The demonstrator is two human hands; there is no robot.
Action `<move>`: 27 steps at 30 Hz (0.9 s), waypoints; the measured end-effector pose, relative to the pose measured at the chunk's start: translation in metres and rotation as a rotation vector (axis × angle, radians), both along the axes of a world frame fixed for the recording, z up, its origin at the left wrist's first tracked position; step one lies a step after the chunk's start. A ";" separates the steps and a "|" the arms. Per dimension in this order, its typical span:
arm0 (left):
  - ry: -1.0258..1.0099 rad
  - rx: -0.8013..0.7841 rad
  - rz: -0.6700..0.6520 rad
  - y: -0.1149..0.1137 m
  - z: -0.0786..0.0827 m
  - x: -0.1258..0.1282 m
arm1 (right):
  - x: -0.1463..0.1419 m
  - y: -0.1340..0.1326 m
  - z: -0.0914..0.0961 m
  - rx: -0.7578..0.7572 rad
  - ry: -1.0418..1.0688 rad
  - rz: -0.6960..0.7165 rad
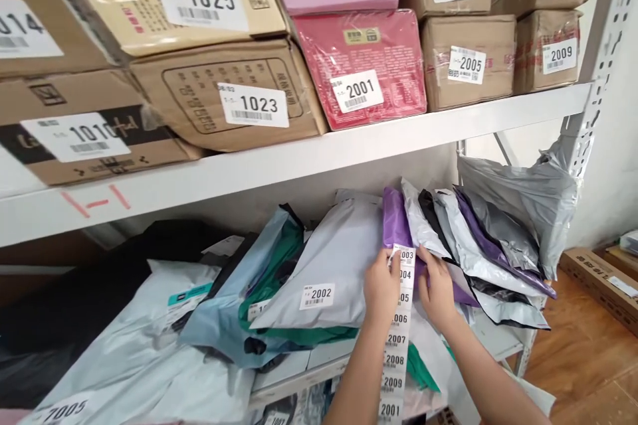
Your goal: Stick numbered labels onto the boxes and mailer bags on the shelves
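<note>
A long strip of white number labels hangs down between my hands, its top label ending in 003 lying against a purple mailer bag. My left hand pinches the strip's left edge near the top, thumb over the label. Close on the other side, my right hand has its fingers bent at the top label's right edge, in front of the purple bag; its exact contact is partly hidden. To the left leans a grey mailer bag bearing a label that reads 2002.
White, black and purple bags lean together on the right. A pale blue bag and a large white bag lie left. Overhead, a white shelf beam carries labelled boxes, including a red box. A perforated post stands right.
</note>
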State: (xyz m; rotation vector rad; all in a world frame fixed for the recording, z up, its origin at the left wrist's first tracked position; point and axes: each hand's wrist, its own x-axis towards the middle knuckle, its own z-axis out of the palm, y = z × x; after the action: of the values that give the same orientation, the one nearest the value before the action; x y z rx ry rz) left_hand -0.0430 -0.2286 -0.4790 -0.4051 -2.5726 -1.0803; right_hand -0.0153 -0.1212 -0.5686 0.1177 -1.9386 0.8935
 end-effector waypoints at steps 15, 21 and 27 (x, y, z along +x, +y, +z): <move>-0.017 0.085 -0.004 -0.001 0.003 -0.002 | -0.006 -0.003 0.005 0.111 -0.076 0.061; -0.025 0.151 -0.035 0.001 -0.007 -0.007 | -0.009 -0.005 0.000 0.086 -0.045 0.104; 0.008 0.138 0.072 -0.002 -0.015 0.002 | -0.013 -0.010 -0.008 0.121 -0.096 0.111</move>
State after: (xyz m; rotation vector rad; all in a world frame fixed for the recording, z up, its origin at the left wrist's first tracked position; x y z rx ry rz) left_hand -0.0415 -0.2302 -0.4936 -0.2804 -2.4665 -1.2189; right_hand -0.0286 -0.1311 -0.5767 0.2603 -2.0929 0.8674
